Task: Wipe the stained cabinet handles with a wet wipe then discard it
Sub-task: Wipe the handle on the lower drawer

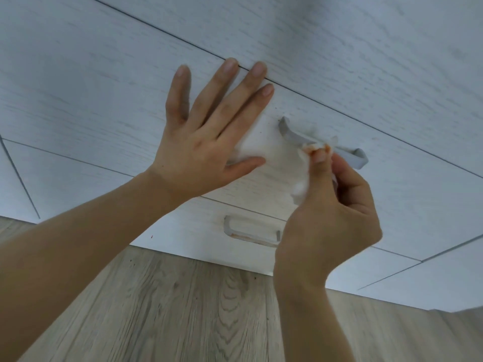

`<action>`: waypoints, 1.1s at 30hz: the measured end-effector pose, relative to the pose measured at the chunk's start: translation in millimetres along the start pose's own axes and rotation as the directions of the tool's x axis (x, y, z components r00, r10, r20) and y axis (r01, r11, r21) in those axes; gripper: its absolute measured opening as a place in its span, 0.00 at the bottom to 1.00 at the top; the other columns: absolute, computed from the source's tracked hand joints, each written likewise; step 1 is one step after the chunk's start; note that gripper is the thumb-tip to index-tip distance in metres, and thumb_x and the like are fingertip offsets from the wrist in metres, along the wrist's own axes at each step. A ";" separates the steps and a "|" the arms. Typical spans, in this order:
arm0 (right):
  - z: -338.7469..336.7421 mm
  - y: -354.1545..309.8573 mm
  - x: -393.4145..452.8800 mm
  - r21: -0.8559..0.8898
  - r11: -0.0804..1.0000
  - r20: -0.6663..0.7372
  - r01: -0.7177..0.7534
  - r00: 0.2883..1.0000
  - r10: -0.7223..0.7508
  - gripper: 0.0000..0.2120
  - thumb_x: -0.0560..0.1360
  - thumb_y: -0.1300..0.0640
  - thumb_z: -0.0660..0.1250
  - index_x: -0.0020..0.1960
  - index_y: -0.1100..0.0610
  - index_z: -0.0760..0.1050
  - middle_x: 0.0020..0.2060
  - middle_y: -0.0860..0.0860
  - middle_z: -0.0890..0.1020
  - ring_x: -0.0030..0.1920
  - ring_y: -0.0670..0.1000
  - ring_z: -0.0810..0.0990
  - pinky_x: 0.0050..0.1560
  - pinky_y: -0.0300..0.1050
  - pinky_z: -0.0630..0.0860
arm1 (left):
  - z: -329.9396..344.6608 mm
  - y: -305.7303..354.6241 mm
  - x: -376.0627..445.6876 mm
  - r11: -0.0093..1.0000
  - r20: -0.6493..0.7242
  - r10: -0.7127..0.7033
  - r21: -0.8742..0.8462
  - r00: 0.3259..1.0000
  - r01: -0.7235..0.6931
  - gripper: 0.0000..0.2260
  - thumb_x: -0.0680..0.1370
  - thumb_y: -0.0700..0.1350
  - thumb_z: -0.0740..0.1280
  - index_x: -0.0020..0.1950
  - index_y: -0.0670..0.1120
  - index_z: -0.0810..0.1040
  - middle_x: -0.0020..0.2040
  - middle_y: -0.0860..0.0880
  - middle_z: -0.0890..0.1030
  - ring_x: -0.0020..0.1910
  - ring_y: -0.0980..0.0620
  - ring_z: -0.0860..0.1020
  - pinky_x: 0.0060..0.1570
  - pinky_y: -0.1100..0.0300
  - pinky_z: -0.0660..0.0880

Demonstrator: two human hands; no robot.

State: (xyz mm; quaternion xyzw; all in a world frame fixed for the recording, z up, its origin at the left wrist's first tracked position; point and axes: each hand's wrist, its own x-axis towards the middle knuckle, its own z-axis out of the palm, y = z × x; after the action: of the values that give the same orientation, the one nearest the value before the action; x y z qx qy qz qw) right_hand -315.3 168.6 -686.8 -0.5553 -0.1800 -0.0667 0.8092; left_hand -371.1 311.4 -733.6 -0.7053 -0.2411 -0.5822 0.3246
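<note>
Head view looks steeply along a pale wood-grain cabinet front (339, 61) with dark seams between its drawers. On the middle drawer sits a grey bar handle, the upper handle (292, 133), and everything else can be placed from it.

Just to its left, the left hand (206, 137) lies flat against the drawer face, fingers straight and spread, fingertips reaching the seam above, thumb stretched toward the handle; it is released and grasps nothing.

Over the middle of the upper handle, the right hand (337, 205) pinches a white wet wipe (300, 184) between thumb and fingertips. The wipe is bunched against the bar, covering its centre, and shows orange-brown smears where it touches; a loose part hangs down below the fingers over the palm. Both ends of the bar stay visible on either side of the wipe.

Below the upper handle, on the next drawer down, is a lower handle (243, 235) of the same shape, with an orange-brown streak along its bar. Its right end is hidden behind the right wrist.

Further below lies a wood-plank floor (183, 309).
</note>
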 end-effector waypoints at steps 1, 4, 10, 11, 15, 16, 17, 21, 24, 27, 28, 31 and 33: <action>-4.2 -0.1 4.9 -0.005 1.000 -0.010 -0.007 1.000 0.007 0.07 0.68 0.58 0.75 0.44 0.59 0.83 0.36 0.51 0.85 0.40 0.46 0.83 0.40 0.35 0.79 | 0.3 0.2 -0.3 1.000 0.000 0.002 0.005 1.000 -0.002 0.34 0.78 0.66 0.59 0.75 0.43 0.64 0.73 0.45 0.64 0.71 0.42 0.62 0.71 0.42 0.48; -15.0 -0.1 17.2 0.019 0.999 -0.033 -0.030 0.999 0.030 0.06 0.68 0.59 0.75 0.44 0.60 0.82 0.38 0.52 0.85 0.43 0.48 0.84 0.41 0.33 0.78 | 1.3 -0.5 -1.1 1.000 0.002 0.010 0.027 1.000 -0.010 0.35 0.77 0.66 0.59 0.75 0.43 0.63 0.73 0.44 0.63 0.71 0.41 0.61 0.72 0.44 0.44; -27.9 1.2 34.2 0.045 0.998 -0.093 -0.032 0.995 0.036 0.06 0.71 0.58 0.73 0.44 0.60 0.81 0.39 0.52 0.84 0.42 0.48 0.83 0.40 0.35 0.78 | 1.8 -1.6 -2.0 0.999 0.002 0.026 0.048 1.000 -0.026 0.36 0.77 0.67 0.59 0.75 0.42 0.63 0.73 0.43 0.62 0.71 0.40 0.61 0.73 0.44 0.42; -29.0 0.8 38.8 0.055 0.998 -0.093 -0.038 0.995 0.043 0.06 0.71 0.58 0.73 0.44 0.60 0.81 0.39 0.52 0.84 0.43 0.49 0.82 0.39 0.36 0.77 | 1.8 -1.7 -1.9 0.998 0.005 0.026 0.051 1.000 -0.026 0.36 0.77 0.67 0.59 0.75 0.42 0.63 0.74 0.44 0.62 0.71 0.40 0.61 0.73 0.44 0.42; -26.6 -1.1 50.3 0.049 0.996 0.052 -0.079 0.996 0.077 0.08 0.73 0.58 0.70 0.48 0.62 0.82 0.42 0.52 0.86 0.40 0.45 0.80 0.44 0.39 0.76 | 2.6 -1.3 -1.7 0.997 0.019 0.007 0.071 1.000 -0.009 0.37 0.77 0.67 0.59 0.76 0.43 0.61 0.74 0.44 0.61 0.76 0.46 0.53 0.73 0.44 0.42; -25.6 -1.0 50.4 0.035 0.995 0.078 -0.091 0.993 0.088 0.08 0.74 0.57 0.69 0.48 0.60 0.83 0.42 0.50 0.86 0.39 0.44 0.78 0.43 0.38 0.76 | 2.7 -1.2 -1.9 0.997 0.018 0.001 0.074 1.000 -0.002 0.37 0.77 0.67 0.59 0.76 0.43 0.61 0.74 0.44 0.61 0.77 0.48 0.51 0.73 0.44 0.42; -24.8 -0.4 49.9 0.023 0.994 0.094 -0.103 0.991 0.100 0.07 0.74 0.55 0.69 0.47 0.58 0.84 0.40 0.47 0.85 0.39 0.43 0.77 0.42 0.38 0.76 | 2.7 -1.0 -1.8 0.997 0.018 -0.003 0.077 1.000 0.001 0.37 0.77 0.67 0.59 0.76 0.43 0.61 0.74 0.44 0.61 0.76 0.48 0.49 0.73 0.44 0.42; -25.8 -0.8 48.5 0.017 0.996 0.119 -0.085 0.989 0.082 0.07 0.74 0.53 0.69 0.45 0.55 0.84 0.30 0.47 0.76 0.34 0.45 0.72 0.49 0.38 0.76 | 0.7 0.0 -1.2 0.999 0.024 0.018 0.048 1.000 -0.019 0.36 0.77 0.67 0.59 0.76 0.42 0.62 0.74 0.44 0.61 0.73 0.41 0.58 0.72 0.44 0.42; -28.6 1.1 48.5 0.022 0.999 0.133 -0.047 0.990 0.044 0.08 0.75 0.55 0.68 0.48 0.57 0.84 0.33 0.50 0.76 0.34 0.47 0.70 0.45 0.35 0.73 | -1.3 -1.3 -1.4 0.999 0.033 0.028 0.039 0.999 -0.029 0.36 0.77 0.66 0.59 0.76 0.42 0.62 0.74 0.43 0.61 0.71 0.40 0.60 0.72 0.44 0.42; -31.8 3.7 44.1 0.013 1.000 0.107 -0.018 0.994 0.017 0.08 0.74 0.57 0.69 0.48 0.60 0.83 0.33 0.54 0.77 0.34 0.47 0.72 0.43 0.39 0.74 | -3.2 -1.3 -0.8 0.999 0.055 0.022 0.038 0.998 -0.024 0.36 0.78 0.65 0.59 0.76 0.42 0.61 0.74 0.43 0.61 0.71 0.39 0.60 0.72 0.42 0.43; -33.3 3.7 41.7 0.002 1.000 0.099 -0.009 0.995 0.009 0.08 0.74 0.57 0.70 0.49 0.60 0.83 0.36 0.57 0.79 0.35 0.48 0.73 0.43 0.40 0.75 | -4.4 -0.4 -2.4 0.999 0.069 0.018 0.042 0.997 -0.021 0.35 0.78 0.65 0.60 0.76 0.41 0.61 0.74 0.42 0.61 0.71 0.38 0.60 0.72 0.40 0.45; -39.8 2.5 33.8 -0.020 1.000 0.114 -0.021 0.993 0.023 0.08 0.72 0.57 0.71 0.49 0.58 0.83 0.45 0.60 0.83 0.40 0.48 0.79 0.44 0.40 0.79 | -11.0 3.7 -18.2 0.997 0.153 0.020 0.070 0.988 -0.032 0.35 0.79 0.63 0.59 0.76 0.41 0.59 0.74 0.41 0.61 0.72 0.37 0.59 0.67 0.34 0.53; -46.5 3.7 28.7 -0.046 0.997 0.143 -0.062 0.987 0.068 0.07 0.71 0.58 0.71 0.48 0.57 0.83 0.44 0.55 0.85 0.45 0.48 0.82 0.49 0.42 0.80 | -16.5 5.7 -36.4 0.996 0.235 0.062 0.055 0.970 -0.077 0.35 0.80 0.63 0.59 0.78 0.41 0.57 0.75 0.41 0.57 0.75 0.39 0.54 0.67 0.33 0.53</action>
State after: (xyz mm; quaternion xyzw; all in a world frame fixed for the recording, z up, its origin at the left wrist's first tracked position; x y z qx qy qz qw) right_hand -277.4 129.7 -694.4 -0.5807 -0.2185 -0.0036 0.7843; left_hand -385.5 296.6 -768.4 -0.7660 -0.2711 -0.4758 0.3366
